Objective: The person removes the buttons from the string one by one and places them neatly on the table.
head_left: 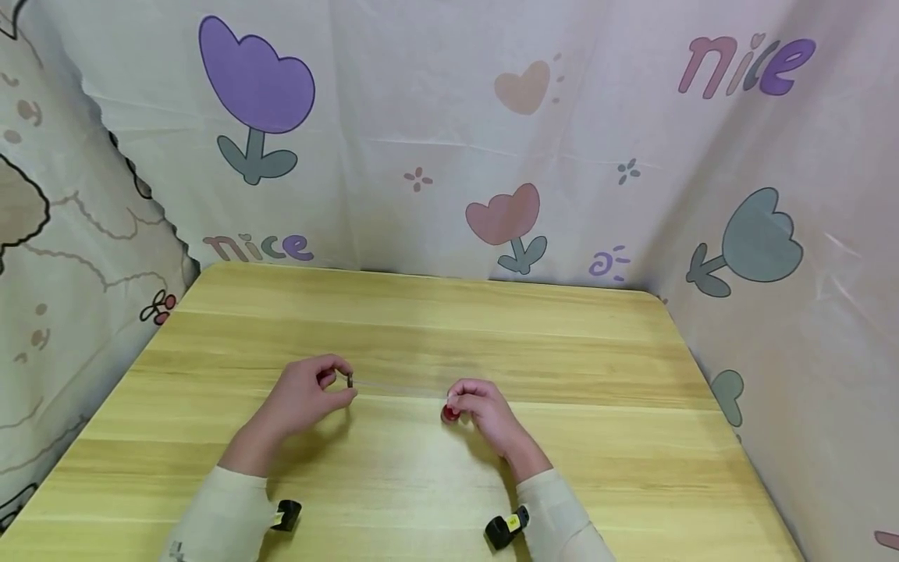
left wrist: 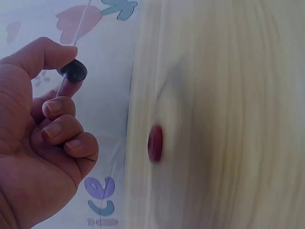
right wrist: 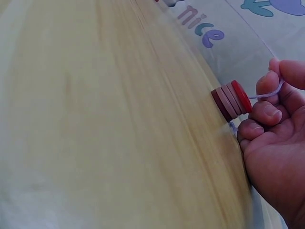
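My left hand (head_left: 307, 394) pinches a small dark round disc (left wrist: 75, 70) between thumb and forefinger, its other fingers curled in. A thin, pale string (head_left: 400, 389) runs at the disc and stretches across to my right hand (head_left: 490, 420). There the thumb and forefinger pinch the string, seen as a purplish cord (right wrist: 264, 95) in the right wrist view. On that cord, just under the right fingertips, sits a stack of red and pink discs (right wrist: 231, 101), with a purplish knotted end below. A blurred red disc (left wrist: 155, 143) shows against the tabletop in the left wrist view.
Both hands are over a light wood table (head_left: 562, 343). A curtain (head_left: 393, 94) printed with flowers and "nice" lettering hangs along its back and sides. Black wrist cameras are at the left cuff (head_left: 286, 516) and right cuff (head_left: 506, 529).
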The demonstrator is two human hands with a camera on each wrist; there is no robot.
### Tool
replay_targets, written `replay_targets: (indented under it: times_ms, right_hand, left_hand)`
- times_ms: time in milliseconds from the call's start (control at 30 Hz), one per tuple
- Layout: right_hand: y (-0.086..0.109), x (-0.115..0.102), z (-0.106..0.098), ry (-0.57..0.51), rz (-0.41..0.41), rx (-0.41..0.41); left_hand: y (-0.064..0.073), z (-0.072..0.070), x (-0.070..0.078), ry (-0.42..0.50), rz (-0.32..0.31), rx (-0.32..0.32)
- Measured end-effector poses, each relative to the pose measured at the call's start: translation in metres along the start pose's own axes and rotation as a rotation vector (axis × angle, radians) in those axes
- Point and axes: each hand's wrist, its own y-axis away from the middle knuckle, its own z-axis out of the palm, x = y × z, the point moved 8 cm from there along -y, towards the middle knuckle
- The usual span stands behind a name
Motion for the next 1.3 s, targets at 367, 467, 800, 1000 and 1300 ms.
replay_targets:
  times_ms: [367,467,800,1000,1300]
  right_hand:
    - [-0.001,0.001,-0.001,-0.008,0.004,0.009]
    - [-0.001,0.002,0.000,-0.019,0.006,0.013]
    - [-0.002,0.001,0.000,-0.012,0.023,0.022]
    - [-0.002,0.000,-0.001,-0.023,0.020,0.024]
    - [-0.001,0.001,0.000,-0.017,0.030,0.025]
  left_hand:
    - [0.011,-0.019,-0.019,0.012,-0.060,0.020]
    - [0.013,-0.023,-0.023,0.010,-0.072,0.025]
    - [0.020,-0.036,-0.038,-0.057,-0.107,0.040]
    - [0.023,-0.039,-0.048,-0.085,-0.105,0.026]
    - [0.026,-0.042,-0.064,-0.123,-0.133,-0.003]
